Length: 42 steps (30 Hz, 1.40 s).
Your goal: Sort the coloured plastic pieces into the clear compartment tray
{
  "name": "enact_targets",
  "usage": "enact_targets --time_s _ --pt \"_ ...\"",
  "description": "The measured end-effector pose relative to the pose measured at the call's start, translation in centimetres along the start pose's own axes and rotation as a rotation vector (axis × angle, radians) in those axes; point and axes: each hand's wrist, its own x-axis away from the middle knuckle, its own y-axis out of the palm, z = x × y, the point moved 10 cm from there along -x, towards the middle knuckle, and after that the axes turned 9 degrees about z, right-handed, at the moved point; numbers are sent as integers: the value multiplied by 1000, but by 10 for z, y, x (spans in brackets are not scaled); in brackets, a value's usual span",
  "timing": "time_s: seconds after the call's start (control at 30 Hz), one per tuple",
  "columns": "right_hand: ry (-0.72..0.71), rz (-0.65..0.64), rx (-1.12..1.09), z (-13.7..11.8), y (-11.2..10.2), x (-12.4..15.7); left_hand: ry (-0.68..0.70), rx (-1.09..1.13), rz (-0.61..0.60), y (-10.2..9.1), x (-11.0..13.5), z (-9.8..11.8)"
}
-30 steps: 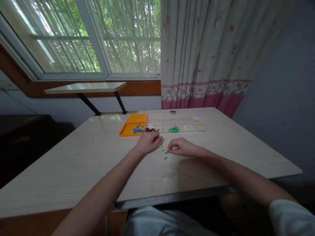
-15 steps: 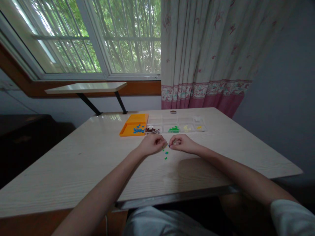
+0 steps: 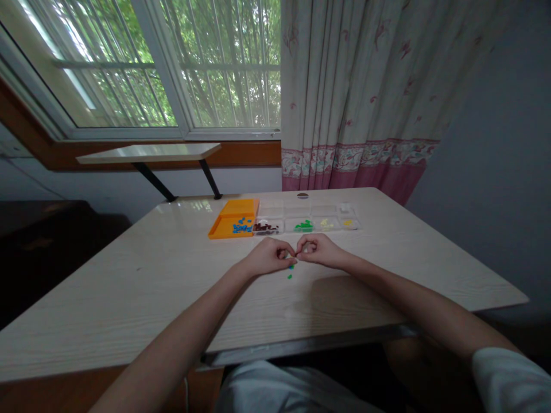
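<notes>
My left hand (image 3: 274,256) and my right hand (image 3: 321,250) meet fingertip to fingertip over the table, both pinched. A tiny dark piece (image 3: 296,255) shows at the right fingertips; what the left fingers hold is hidden. Just below the fingers lie a small green piece (image 3: 290,276) and a blue-green piece (image 3: 292,267), partly covered by my left hand. Beyond my hands stands a clear compartment box (image 3: 289,213) with brown pieces (image 3: 266,228), green pieces (image 3: 304,226), pale yellow pieces (image 3: 326,223) and yellow pieces (image 3: 348,222).
To the left of the clear box, an orange tray (image 3: 218,230) holds small blue pieces (image 3: 243,227). A raised white shelf (image 3: 150,152) on black legs is at the back left of the table (image 3: 129,298). Behind are a window and a curtain (image 3: 344,103).
My left hand has moved slightly right, so its fingertips now reach those of my right hand and cover some of the loose pieces. My right hand has hardly moved.
</notes>
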Motion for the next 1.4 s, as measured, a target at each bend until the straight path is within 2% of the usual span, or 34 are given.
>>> enact_targets --time_s 0.2,0.9,1.13,1.4 --pt "-42 66 37 -4 -5 0 -12 22 39 -1 -2 2" --pt "-67 44 69 -5 -5 1 34 5 56 -3 -2 4" --pt "-93 110 63 -4 -10 -1 31 33 141 -11 -3 5" --pt "-133 149 96 -13 -12 1 48 59 177 -12 -4 5"
